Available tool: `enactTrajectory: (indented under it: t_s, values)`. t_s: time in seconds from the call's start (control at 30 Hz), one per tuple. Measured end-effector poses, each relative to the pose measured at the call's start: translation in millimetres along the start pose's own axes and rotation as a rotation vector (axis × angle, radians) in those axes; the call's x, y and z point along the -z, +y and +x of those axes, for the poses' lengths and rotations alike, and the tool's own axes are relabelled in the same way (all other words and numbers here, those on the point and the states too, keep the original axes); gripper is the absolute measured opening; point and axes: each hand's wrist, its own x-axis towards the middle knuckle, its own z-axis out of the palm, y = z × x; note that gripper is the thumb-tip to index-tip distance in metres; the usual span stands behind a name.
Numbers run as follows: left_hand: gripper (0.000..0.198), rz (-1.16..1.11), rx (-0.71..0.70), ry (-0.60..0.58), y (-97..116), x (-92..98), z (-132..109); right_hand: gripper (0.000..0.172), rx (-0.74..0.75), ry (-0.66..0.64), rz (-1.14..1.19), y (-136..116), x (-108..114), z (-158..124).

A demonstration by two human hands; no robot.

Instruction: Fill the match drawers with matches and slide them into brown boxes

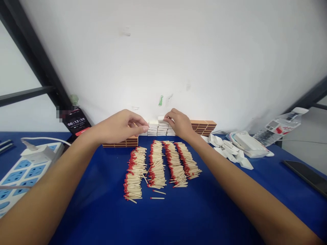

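Bare forearms point(61, 166) flank red-tipped wooden matches point(157, 170) — stacking seems underway.
Right hand point(181, 123), fingers pinching a small white rectangular box point(160, 119) atop a white stack point(152, 130); left hand point(120, 126), fingers curled alongside, grip unclear — next move likely calls for squaring.

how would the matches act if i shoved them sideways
The matches would probably scatter rather than slide as one, since they lie heaped with nothing visible binding them. Each looks light, being a thin stick. They seem stiff too, as the two lying apart in front are straight.
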Motion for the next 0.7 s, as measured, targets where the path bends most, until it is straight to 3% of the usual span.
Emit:
enactTrajectory:
  t_s: [0.7]
  values:
    - [0.031,0.033,-0.027,-0.062,4.7,-3.4,-1.9,0.02,-0.047,-0.086,-0.08,5.3,-7.5,-5.5]
